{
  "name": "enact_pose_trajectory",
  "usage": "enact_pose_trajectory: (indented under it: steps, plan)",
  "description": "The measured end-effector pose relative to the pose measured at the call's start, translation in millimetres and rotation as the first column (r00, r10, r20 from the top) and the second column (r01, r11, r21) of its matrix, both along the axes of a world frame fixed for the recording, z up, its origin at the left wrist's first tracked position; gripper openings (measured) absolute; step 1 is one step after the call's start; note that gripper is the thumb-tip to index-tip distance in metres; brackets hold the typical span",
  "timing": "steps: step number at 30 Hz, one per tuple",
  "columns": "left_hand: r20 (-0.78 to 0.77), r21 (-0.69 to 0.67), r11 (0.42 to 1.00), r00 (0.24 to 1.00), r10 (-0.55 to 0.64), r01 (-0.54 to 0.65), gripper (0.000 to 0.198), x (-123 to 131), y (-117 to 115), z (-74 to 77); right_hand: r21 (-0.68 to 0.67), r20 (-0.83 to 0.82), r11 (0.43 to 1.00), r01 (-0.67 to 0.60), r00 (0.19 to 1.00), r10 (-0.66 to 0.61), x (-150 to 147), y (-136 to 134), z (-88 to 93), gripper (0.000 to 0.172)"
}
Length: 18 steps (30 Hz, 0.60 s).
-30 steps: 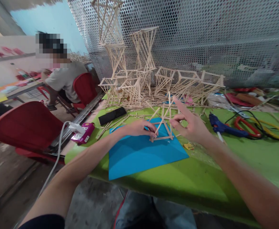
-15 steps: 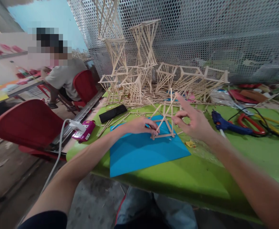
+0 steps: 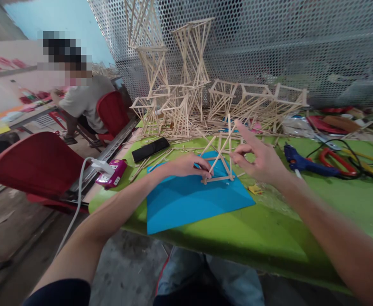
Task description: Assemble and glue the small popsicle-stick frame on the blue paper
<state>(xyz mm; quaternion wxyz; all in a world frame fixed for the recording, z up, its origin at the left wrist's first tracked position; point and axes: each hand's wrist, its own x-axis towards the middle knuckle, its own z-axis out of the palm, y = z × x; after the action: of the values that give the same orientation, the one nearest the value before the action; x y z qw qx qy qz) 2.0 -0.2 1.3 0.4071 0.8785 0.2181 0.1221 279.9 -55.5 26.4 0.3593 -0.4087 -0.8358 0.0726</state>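
One head cam, looking fwd and down, close over green table (image 3: 269,238)

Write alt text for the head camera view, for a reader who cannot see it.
Two bare hands work on a small stick frame standing on a blue sheet on a green table: the left hand pinches its base, the right hand holds an upright stick. Behind stand taller stick towers; a blue glue gun lies to the right.
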Motion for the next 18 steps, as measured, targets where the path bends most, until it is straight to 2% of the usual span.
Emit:
enact_pose_trajectory:
  steps: [10, 18]
  plan:
    - [0.007, 0.006, 1.000, 1.000, 0.002, -0.002, 0.028, -0.1, 1.3, -2.9, -0.010, -0.021, 1.000, -0.022, 1.000, 0.022, -0.2, 1.0, -0.7, 0.082]
    - [0.024, -0.009, 1.000, 1.000, -0.005, 0.006, 0.024, 0.9, 1.7, -4.1, -0.020, -0.028, 1.000, -0.009, 1.000, 0.008, -0.4, 0.6, -1.2, 0.084]
